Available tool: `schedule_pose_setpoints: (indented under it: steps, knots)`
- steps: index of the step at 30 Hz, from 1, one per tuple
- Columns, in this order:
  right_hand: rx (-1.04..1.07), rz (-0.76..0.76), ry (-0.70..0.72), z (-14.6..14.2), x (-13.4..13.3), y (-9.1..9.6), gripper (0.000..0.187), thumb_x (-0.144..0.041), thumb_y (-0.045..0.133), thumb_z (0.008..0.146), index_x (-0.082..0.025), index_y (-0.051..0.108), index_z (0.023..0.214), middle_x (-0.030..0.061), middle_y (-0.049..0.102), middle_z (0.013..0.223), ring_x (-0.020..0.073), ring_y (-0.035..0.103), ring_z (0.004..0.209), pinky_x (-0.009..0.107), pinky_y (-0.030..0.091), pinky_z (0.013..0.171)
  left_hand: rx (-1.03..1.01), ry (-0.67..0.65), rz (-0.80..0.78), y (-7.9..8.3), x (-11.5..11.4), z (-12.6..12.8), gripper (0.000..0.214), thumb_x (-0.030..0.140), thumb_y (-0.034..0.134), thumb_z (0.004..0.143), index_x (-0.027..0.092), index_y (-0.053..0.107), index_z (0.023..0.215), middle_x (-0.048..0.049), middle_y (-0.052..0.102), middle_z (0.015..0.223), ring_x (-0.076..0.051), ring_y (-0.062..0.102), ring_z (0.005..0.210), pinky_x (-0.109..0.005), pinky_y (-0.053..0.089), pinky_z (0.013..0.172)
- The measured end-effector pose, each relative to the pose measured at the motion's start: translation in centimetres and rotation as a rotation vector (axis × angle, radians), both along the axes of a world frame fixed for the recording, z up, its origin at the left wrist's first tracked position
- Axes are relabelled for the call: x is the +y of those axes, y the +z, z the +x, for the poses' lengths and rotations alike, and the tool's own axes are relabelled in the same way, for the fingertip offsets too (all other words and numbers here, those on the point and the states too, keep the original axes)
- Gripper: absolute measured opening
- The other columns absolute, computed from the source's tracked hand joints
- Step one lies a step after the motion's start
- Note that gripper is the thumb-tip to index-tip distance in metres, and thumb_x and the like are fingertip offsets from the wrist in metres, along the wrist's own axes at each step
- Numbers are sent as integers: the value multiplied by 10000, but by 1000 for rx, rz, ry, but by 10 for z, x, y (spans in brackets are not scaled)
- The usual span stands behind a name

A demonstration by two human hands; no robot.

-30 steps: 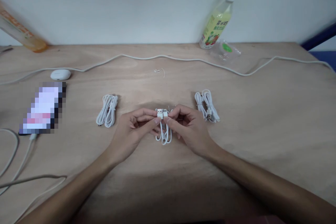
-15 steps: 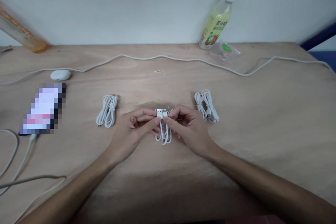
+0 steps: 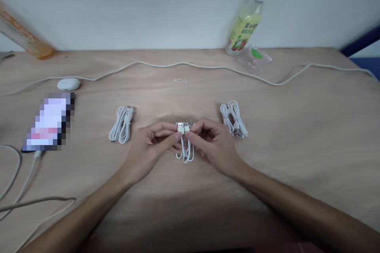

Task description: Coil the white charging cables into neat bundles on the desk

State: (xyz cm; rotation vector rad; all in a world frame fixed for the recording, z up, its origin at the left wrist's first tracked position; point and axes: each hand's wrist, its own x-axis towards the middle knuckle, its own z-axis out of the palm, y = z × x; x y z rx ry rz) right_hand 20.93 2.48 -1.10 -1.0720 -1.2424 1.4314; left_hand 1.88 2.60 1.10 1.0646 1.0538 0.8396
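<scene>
A bundled white USB cable (image 3: 187, 154) is between my hands over the middle of the table, its loops hanging below the fingers. My left hand (image 3: 154, 144) pinches one USB plug (image 3: 180, 127) between thumb and fingers. Right beside it, my right hand (image 3: 212, 142) grips a second white plug (image 3: 187, 128); both plug ends point away from me, side by side. To the left lies a coiled white cable bundle (image 3: 121, 125), tied round its middle. Coiled white cables (image 3: 234, 118) with a USB plug showing lie just beyond my right hand.
A lit phone (image 3: 47, 120) with a cable plugged in lies at left, near a white earbud case (image 3: 68, 84). A long white cord (image 3: 184, 63) crosses the back. Small twist-tie pieces (image 3: 179, 80), a drink bottle (image 3: 245, 23), clear plastic packaging (image 3: 255, 57) and an orange bottle (image 3: 26, 33) are farther back.
</scene>
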Motion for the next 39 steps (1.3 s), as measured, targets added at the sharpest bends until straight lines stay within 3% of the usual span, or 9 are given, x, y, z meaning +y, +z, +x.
schedule_pose_setpoints:
  steps: [8, 15, 28, 39]
  knots:
    - [22, -6, -5, -2, 0, 0, 271, -429, 834, 858, -232, 673, 763, -56, 602, 592, 102, 502, 493, 239, 420, 455, -17, 15, -22, 2, 0, 2, 191, 280, 897, 822, 165, 790, 931, -31, 842, 810, -166, 770, 710, -259, 673, 713]
    - [13, -6, -18, -2, 0, -2, 309, -471, 854, 849, -229, 679, 770, -36, 651, 633, 109, 543, 520, 238, 441, 462, 26, 10, -6, 2, 1, 1, 194, 327, 866, 855, 173, 800, 953, -44, 847, 838, -191, 785, 734, -306, 684, 746]
    - [39, -6, -11, -2, 0, -2, 289, -449, 844, 859, -233, 677, 767, -28, 664, 648, 119, 560, 534, 248, 449, 477, -41, 18, -32, 0, 1, 1, 180, 236, 912, 813, 170, 817, 951, -24, 860, 845, -156, 782, 704, -236, 667, 720]
    - [43, 1, -7, -2, 0, -5, 314, -455, 850, 865, -219, 667, 765, -42, 639, 633, 100, 537, 515, 234, 453, 479, -44, 24, -32, 0, 2, 1, 204, 257, 920, 808, 152, 814, 947, -24, 857, 828, -149, 780, 705, -219, 663, 709]
